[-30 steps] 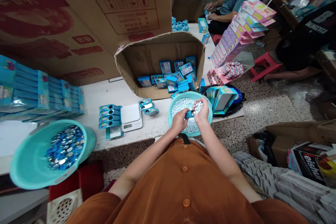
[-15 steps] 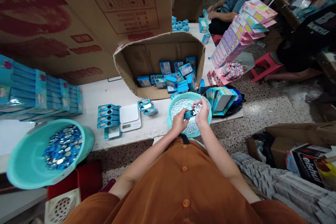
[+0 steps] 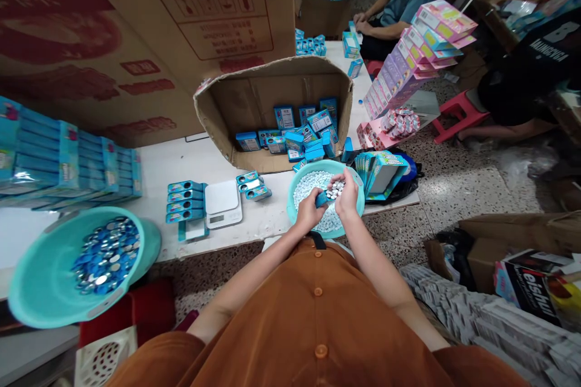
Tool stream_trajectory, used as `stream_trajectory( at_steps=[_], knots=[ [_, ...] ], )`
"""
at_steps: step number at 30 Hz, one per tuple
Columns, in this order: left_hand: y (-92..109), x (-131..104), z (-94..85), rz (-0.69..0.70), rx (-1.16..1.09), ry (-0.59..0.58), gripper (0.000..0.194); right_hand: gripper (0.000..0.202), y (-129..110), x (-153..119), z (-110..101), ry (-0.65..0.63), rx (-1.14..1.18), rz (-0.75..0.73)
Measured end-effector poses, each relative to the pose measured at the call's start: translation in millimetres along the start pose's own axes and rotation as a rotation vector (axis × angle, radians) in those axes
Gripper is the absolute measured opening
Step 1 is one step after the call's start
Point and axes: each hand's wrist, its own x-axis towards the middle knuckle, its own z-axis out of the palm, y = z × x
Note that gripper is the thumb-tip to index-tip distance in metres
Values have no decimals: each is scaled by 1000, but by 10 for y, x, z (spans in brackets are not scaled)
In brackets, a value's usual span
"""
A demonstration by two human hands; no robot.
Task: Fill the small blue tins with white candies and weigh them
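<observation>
My left hand point(image 3: 310, 210) grips a small blue box point(image 3: 322, 198) over a turquoise basin point(image 3: 292, 217) of white pellets point(image 3: 313, 181). Cupped beside the box's opening, my right hand point(image 3: 346, 196) holds a heap of white pellets point(image 3: 335, 188). The pellets lie against the mouth of the box, and both hands are above the basin. Left of the basin, a few small blue boxes with round holes point(image 3: 254, 186) sit near a white digital scale point(image 3: 222, 204). More such boxes point(image 3: 185, 201) stand in a row on the scale's other side.
An open cardboard box point(image 3: 272, 163) holding blue boxes lies behind the basin. A large basin of blue and silver caps point(image 3: 147, 248) stands at left, below stacked blue packs point(image 3: 68, 157). Folded blue cartons point(image 3: 384, 175) sit at right. A co-worker point(image 3: 403, 0) sits across.
My right hand has tipped more pellets up against the box's opening, covering it. The box stays in my left hand. The view has shifted very slightly.
</observation>
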Motion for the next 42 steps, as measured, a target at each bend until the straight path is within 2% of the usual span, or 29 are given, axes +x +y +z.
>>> stream_trajectory(
  at_steps=[4, 10, 22, 31, 37, 40, 42],
  knots=[
    [-1, 5, 19, 4, 8, 6, 34, 35, 7, -18, 28, -30, 13, 3],
    [26, 2, 4, 27, -20, 13, 36, 34, -28, -42, 41, -43, -4, -92],
    [22, -14, -4, -26, -67, 28, 37, 46, 2, -91, 41, 2, -78, -112],
    [26, -6, -7, -17, -96, 51, 33, 60, -44, -209, 41, -174, -109, -200],
    [71, -29, -62, 5, -39, 27, 35, 62, -9, -239, 26, -136, -165, -263],
    [76, -27, -71, 36, -38, 41, 36, 61, -11, -228, 39, -120, -123, -240],
    [72, -18, -60, 35, -46, 47, 35, 59, -28, -217, 51, -167, -92, -202]
  ],
)
